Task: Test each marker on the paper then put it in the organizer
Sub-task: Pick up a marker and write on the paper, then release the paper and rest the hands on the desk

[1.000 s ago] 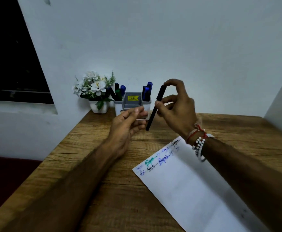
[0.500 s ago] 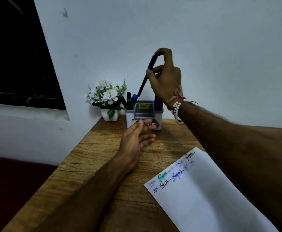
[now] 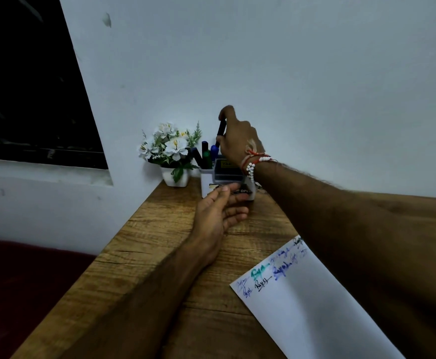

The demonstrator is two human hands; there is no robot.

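We see the right hand (image 3: 237,138) pinching the black marker (image 3: 221,130) upright above the organizer (image 3: 207,182), left hand (image 3: 216,216) loose, holding nothing, fingertips at the organizer's front, scribbled paper (image 3: 302,307) nearer us

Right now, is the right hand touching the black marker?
Touching. The head view shows the right hand pinching the marker near its top, just above the organizer.

The flowers (image 3: 171,147) crowd the organizer (image 3: 207,183) on its left, the wall (image 3: 289,86) stands close behind, my left hand (image 3: 218,213) lies before it — free tabletop (image 3: 260,226) stretches toward the paper (image 3: 315,307).
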